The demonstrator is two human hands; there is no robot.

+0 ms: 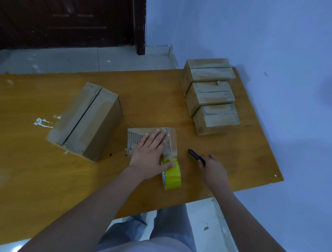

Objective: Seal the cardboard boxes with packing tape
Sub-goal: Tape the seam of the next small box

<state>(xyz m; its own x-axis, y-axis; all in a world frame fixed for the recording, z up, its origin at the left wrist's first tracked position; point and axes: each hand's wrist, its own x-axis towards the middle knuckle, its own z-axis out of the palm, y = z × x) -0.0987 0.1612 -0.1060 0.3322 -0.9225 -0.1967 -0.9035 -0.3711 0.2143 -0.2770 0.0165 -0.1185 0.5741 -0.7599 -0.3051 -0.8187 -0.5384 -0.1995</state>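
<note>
A small cardboard box [172,138] lies in the middle of the wooden table [38,175]. My left hand [151,154] presses flat on its top, fingers spread, with the thumb touching a yellow-green roll of packing tape [172,176] that stands on edge at the box's near side. A strip of tape runs from the roll up onto the box. My right hand [213,169] is to the right of the roll and grips a black cutter [194,155] that points away to the upper left.
A larger cardboard box [90,120] with a taped centre seam sits to the left. Three small boxes [211,95] stand in a row at the far right, near the table's right edge. White tape scraps [42,123] stick to the table. A blue wall is on the right.
</note>
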